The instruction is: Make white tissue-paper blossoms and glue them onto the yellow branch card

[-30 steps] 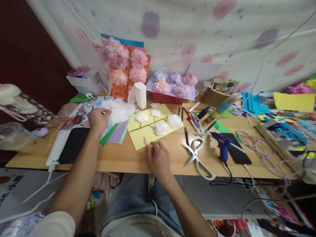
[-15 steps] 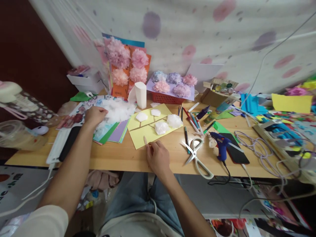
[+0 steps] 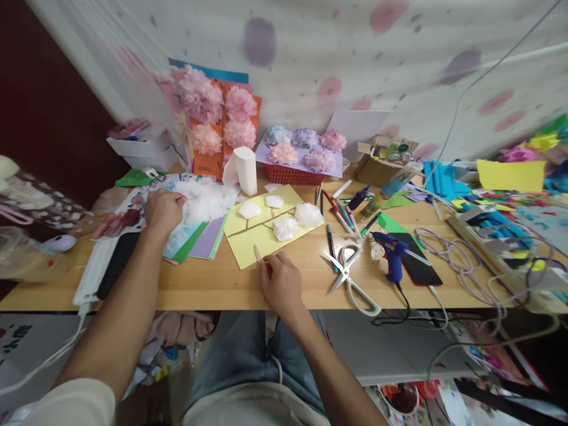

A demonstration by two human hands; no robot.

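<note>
My left hand [image 3: 164, 210] is closed, its fingertips pinched together at the left edge of a heap of white cotton fluff [image 3: 206, 198]; whether any fluff is between them I cannot make out. Closed around a thin pale stick [image 3: 257, 254], my right hand [image 3: 281, 281] rests at the desk's front. The stick's tip lies over the lower edge of a yellow sheet [image 3: 242, 251]. On that sheet a brown branch [image 3: 261, 223] is drawn, with two flat white shapes [image 3: 249, 210] on the left and two fluffy white cotton puffs [image 3: 286, 228] on the right.
Open scissors [image 3: 348, 272], a blue glue gun [image 3: 393, 254], a phone [image 3: 417, 260] and several pens [image 3: 339, 213] lie on the right. Coloured paper [image 3: 206, 239] is under the fluff. Behind stand a white roll [image 3: 246, 171] and a red basket [image 3: 295, 176] under paper flowers.
The camera view has shifted slightly, so most things appear a little further left. Both hands keep nearly the same places and grips; the yellow sheet looks the same.
</note>
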